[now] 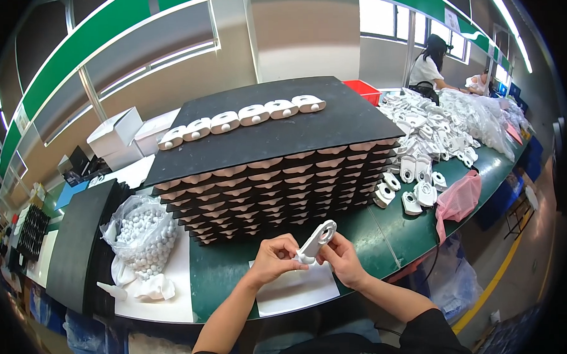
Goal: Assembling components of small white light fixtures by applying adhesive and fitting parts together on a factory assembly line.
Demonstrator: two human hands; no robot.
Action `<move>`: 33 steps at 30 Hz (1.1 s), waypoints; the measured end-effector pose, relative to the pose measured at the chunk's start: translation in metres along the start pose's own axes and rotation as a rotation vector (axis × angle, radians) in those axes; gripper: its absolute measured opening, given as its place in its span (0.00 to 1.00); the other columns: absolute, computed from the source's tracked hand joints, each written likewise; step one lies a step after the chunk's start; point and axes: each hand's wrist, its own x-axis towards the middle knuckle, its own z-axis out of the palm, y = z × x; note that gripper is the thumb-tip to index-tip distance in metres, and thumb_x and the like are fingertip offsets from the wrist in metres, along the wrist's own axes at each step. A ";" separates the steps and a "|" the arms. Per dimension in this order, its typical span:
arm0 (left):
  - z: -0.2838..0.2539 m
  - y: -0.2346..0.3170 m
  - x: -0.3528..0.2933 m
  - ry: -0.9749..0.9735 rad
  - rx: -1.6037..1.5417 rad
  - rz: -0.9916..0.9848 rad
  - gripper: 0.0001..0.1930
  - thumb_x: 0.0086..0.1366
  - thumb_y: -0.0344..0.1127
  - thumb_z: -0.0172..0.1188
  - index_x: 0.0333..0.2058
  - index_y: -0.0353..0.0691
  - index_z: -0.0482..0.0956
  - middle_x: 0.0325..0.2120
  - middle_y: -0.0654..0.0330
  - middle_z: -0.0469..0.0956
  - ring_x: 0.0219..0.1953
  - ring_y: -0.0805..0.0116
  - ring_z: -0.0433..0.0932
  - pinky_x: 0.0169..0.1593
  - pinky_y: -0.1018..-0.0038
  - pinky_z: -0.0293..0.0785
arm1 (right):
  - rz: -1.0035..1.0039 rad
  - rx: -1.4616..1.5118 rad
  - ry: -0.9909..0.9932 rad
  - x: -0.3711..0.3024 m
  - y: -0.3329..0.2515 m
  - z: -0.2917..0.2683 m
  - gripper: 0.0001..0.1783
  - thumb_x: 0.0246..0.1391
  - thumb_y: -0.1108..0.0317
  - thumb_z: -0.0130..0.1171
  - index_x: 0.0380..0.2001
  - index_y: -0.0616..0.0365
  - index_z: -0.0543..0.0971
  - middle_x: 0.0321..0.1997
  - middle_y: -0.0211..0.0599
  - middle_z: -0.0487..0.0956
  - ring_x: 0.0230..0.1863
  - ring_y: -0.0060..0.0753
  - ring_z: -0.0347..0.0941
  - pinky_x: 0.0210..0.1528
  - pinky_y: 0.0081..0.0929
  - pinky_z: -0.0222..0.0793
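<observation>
White, the part (315,243) tilts up rightward along its long axis before the stack (282,132), fingers of the left hand (274,258) pinching its lower end, the right hand (344,261) gripping its right edge.

The stack of black boards (276,140) blocks reach straight ahead. Green desk (363,235) lies open off its right front corner, as far as loose white housings (425,195) and a pink mesh bag (458,199). A bag of white balls (146,237) crowds its left. The left grip (274,256), right grip (342,260) and held housing (313,244) fill the space before its middle.
</observation>
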 end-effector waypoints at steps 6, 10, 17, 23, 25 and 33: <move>0.002 0.012 0.004 0.170 0.041 -0.009 0.28 0.35 0.19 0.66 0.41 0.39 0.75 0.21 0.71 0.67 0.23 0.83 0.64 0.28 0.89 0.58 | -0.594 -0.719 -0.155 0.029 -0.083 0.003 0.07 0.42 0.80 0.57 0.28 0.60 0.75 0.29 0.36 0.74 0.30 0.29 0.68 0.33 0.23 0.64; -0.013 0.014 0.001 0.337 -0.315 -0.187 0.16 0.49 0.24 0.60 0.40 0.39 0.73 0.17 0.72 0.63 0.20 0.86 0.58 0.19 0.89 0.52 | -0.951 -0.927 0.142 0.092 -0.155 -0.001 0.05 0.45 0.77 0.56 0.29 0.61 0.73 0.27 0.37 0.74 0.24 0.26 0.66 0.28 0.21 0.62; -0.021 -0.001 0.012 0.378 -0.694 -0.349 0.13 0.54 0.28 0.52 0.40 0.36 0.70 0.25 0.62 0.68 0.21 0.78 0.62 0.14 0.88 0.48 | -0.548 -1.124 0.459 0.237 -0.202 -0.096 0.10 0.47 0.70 0.53 0.33 0.64 0.72 0.22 0.38 0.75 0.22 0.29 0.70 0.26 0.23 0.63; -0.035 -0.009 0.006 0.385 -0.789 -0.396 0.20 0.45 0.17 0.41 0.41 0.33 0.66 0.32 0.49 0.69 0.26 0.66 0.67 0.13 0.86 0.51 | 0.126 -1.025 0.382 0.254 -0.201 -0.087 0.08 0.45 0.71 0.52 0.19 0.61 0.77 0.13 0.30 0.68 0.14 0.17 0.59 0.15 0.16 0.55; -0.033 -0.010 0.006 0.386 -0.792 -0.395 0.21 0.44 0.16 0.39 0.41 0.33 0.65 0.33 0.48 0.69 0.27 0.64 0.67 0.13 0.85 0.52 | 0.205 -0.945 0.257 0.248 -0.209 -0.092 0.07 0.45 0.69 0.55 0.20 0.60 0.78 0.16 0.29 0.70 0.16 0.16 0.62 0.16 0.13 0.58; -0.022 -0.001 0.008 0.407 -0.612 -0.418 0.14 0.64 0.43 0.45 0.39 0.39 0.64 0.23 0.56 0.71 0.18 0.76 0.61 0.13 0.86 0.49 | -0.090 -1.786 0.568 0.194 -0.211 -0.189 0.11 0.39 0.67 0.53 0.24 0.64 0.78 0.26 0.52 0.76 0.31 0.45 0.76 0.36 0.35 0.70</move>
